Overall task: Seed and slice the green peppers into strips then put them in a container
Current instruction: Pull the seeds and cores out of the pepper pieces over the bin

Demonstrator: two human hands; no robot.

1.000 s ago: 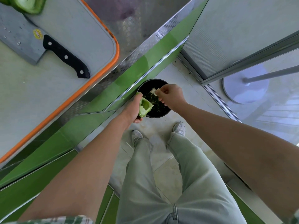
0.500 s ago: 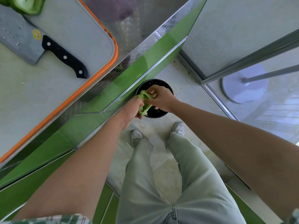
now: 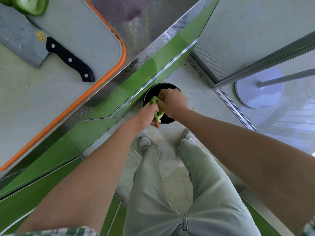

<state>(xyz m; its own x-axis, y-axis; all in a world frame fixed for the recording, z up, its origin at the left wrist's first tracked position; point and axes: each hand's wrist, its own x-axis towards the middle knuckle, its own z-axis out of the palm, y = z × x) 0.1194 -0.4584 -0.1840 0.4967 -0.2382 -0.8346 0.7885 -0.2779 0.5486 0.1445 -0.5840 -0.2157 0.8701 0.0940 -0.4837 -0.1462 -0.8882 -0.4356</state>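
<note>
Two bare hands meet low over a round black bin (image 3: 151,92) that stands on the pale tiled floor (image 3: 201,103), just beside the glossy green cabinet front (image 3: 136,77). Between them, above the bin's opening, is a light green pepper piece (image 3: 158,114). The left hand (image 3: 147,116) grips it from the near side, fingers curled under and around its lower part. The right hand (image 3: 173,103), its back turned up to the camera, has its fingers curled down onto the pepper's upper edge. Its fingertips are hidden, so whether they reach inside the pepper cannot be told. Dark scraps lie in the bin, too small to identify.

Up on the patterned steel counter (image 3: 134,40) lies a grey cutting board with an orange rim (image 3: 76,28), its right corner close to the counter's front edge. A broad steel cleaver with a black riveted handle (image 3: 69,59) rests flat on the board, blade toward the far left, handle pointing toward the board's right corner. At the board's far left edge, just beside the blade, sits another cut green pepper (image 3: 32,5), partly out of frame.

Legs in pale grey-green trousers (image 3: 196,184) and white shoes (image 3: 144,143) stand on the floor. A round white stand base (image 3: 259,89) shows at the right, beyond a metal door frame (image 3: 265,65).
</note>
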